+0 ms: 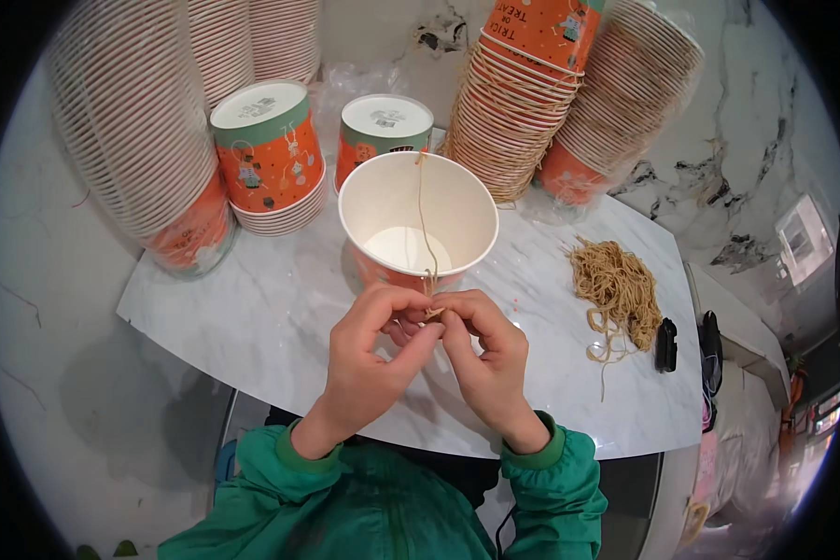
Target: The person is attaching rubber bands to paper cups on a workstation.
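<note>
Left hand (371,353) and right hand (486,357) pinch the tan cord (422,215) at the near side of the bucket (379,207) — a tangled cord heap (618,287) lies to the right.

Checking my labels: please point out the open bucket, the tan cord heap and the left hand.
Open bucket (387,205): head view, its inner wall.
Tan cord heap (618,291): head view, middle of the strands.
Left hand (371,350): head view, near the thumb's base.

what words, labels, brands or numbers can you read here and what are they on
I don't copy wording, only where it stands:
Upside-down dark lettering: orange bucket topping the twine-hung stack
Partial lettering: plastic-wrapped bucket stack at left; middle orange-and-green bucket
Too small to read: print on left white round base, middle white round base
</note>
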`<state>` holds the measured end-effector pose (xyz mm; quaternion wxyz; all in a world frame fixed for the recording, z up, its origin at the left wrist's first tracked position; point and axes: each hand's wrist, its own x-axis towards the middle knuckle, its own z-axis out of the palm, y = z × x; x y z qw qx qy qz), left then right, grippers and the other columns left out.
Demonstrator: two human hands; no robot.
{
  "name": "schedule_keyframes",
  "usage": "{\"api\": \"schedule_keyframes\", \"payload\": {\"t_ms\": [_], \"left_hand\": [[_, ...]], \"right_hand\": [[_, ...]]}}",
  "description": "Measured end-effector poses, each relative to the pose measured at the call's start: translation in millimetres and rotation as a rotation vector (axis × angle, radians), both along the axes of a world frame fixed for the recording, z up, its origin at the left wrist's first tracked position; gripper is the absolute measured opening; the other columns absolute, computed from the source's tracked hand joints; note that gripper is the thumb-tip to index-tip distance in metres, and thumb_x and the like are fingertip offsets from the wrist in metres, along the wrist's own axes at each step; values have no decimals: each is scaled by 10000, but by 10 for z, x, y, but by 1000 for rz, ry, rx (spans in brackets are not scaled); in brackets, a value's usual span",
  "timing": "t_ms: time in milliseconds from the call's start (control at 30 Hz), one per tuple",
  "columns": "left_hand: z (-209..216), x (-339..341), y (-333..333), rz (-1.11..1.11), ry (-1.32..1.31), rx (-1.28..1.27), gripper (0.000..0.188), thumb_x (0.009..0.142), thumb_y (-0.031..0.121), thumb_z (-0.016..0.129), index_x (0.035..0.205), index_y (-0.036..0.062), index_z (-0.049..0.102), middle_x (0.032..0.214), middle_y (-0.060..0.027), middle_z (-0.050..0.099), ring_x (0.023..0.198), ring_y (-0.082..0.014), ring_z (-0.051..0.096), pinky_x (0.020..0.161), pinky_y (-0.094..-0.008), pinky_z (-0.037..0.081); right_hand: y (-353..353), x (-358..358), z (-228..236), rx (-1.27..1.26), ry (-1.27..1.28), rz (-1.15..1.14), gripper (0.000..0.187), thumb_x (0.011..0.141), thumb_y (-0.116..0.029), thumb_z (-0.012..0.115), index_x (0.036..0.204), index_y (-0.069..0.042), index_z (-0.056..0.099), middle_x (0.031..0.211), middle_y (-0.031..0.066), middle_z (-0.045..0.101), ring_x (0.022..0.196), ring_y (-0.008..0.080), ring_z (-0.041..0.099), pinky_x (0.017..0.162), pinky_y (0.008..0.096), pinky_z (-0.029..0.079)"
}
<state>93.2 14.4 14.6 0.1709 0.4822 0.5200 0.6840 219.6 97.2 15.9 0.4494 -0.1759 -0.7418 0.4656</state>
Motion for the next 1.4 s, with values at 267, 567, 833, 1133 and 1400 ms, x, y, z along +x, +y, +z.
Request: {"api": "schedule_keyframes", "payload": {"t_ms": [267, 567, 833, 1133, 1400], "left_hand": [[-16, -66, 3, 60, 32, 10, 75, 931, -45, 669, 998, -17, 690, 949, -30, 664, 810, -109, 644, 740, -239, 510], [-34, -115, -19, -273, -723, -160, 97, 985, 82, 663, 1023, -4, 687, 876, -18, 681, 789, -85, 635, 717, -242, 511], [10, -10, -45, -180, -514, -145, 105, 992, 103, 674, 1035, 8, 688, 889, -1, 688, 802, -61, 642, 714, -219, 509], [16, -82, -7, -298, -703, -134, 112, 1020, 98, 602, 1011, 6, 666, 888, -37, 681, 763, -112, 629, 685, -261, 515], [-22, -62, -18, -284, -666, -150, 112, 1009, 102, 640, 1035, 2, 682, 898, -16, 688, 798, -93, 636, 716, -243, 509]], "right_hand": [[27, -12, -35, 21, -19, -51, 151, 955, 50, 602, 1085, 43, 678, 987, 126, 692, 838, 188, 697, 724, 283, 554], [12, -13, 44, 306, -24, -138, 222, 846, 73, 659, 1064, 26, 665, 950, 125, 679, 796, 241, 685, 684, 318, 561], [-14, -31, 63, 317, 12, -153, 201, 857, 80, 710, 1049, 27, 680, 950, 130, 677, 797, 223, 681, 655, 302, 564], [-25, 10, 4, 191, 80, -86, 198, 904, 94, 664, 1086, 17, 667, 1037, 114, 685, 860, 185, 677, 700, 283, 564], [52, 65, -13, -406, 236, 91, 169, 1046, -96, 494, 1152, 14, 566, 1105, 143, 655, 971, 182, 649, 798, 338, 560]]}}
